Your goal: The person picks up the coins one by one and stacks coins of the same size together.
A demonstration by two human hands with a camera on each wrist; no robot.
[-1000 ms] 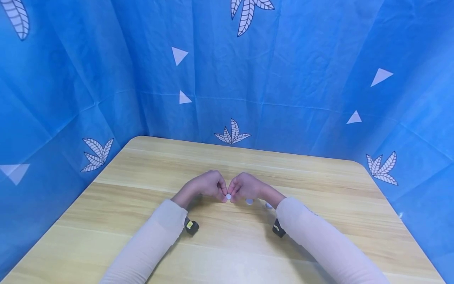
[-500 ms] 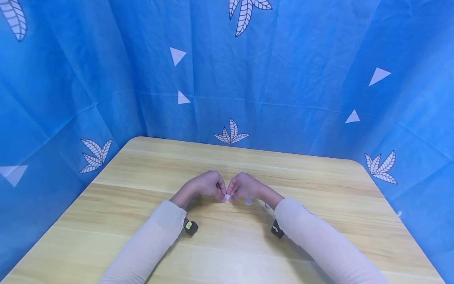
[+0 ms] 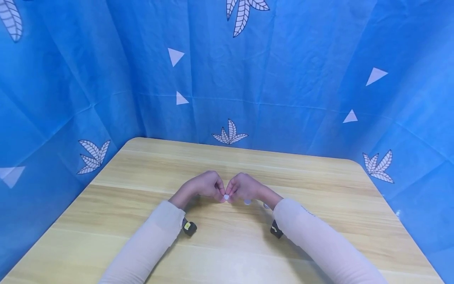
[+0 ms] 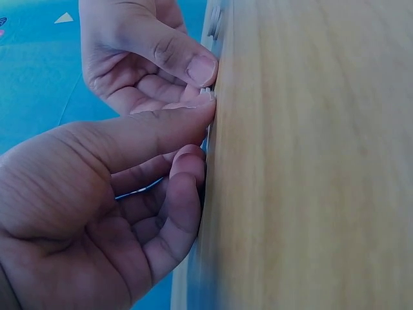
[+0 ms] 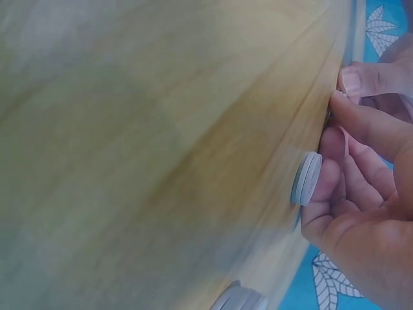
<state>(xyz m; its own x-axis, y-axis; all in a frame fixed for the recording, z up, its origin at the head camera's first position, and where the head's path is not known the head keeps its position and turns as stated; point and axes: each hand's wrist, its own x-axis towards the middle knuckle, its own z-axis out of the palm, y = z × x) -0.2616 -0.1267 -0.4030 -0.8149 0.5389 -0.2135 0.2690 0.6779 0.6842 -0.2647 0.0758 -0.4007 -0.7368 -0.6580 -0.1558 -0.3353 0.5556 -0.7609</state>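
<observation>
Both hands meet near the middle of the wooden table, thumbs and fingers pinching small silvery coins from opposite sides. My left hand has its thumb at the coins' edge, and its other fingers curl beneath. Facing it, my right hand grips the same coins; in the left wrist view, only thin pale edges show between the two thumbs. Right beside the right hand's curled fingers, a short coin stack lies flat on the table. A second coin stack sits farther right, below the right wrist.
Blue curtains with white leaf and triangle prints stand behind the table and along both sides. The table's back edge lies beyond the hands. A small black camera hangs at the left wrist, another at the right.
The hands hold nearly the same place. The fingertips cover a little more of the pinched coins, which showed as a full round face one second ago. The head view has shifted slightly.
</observation>
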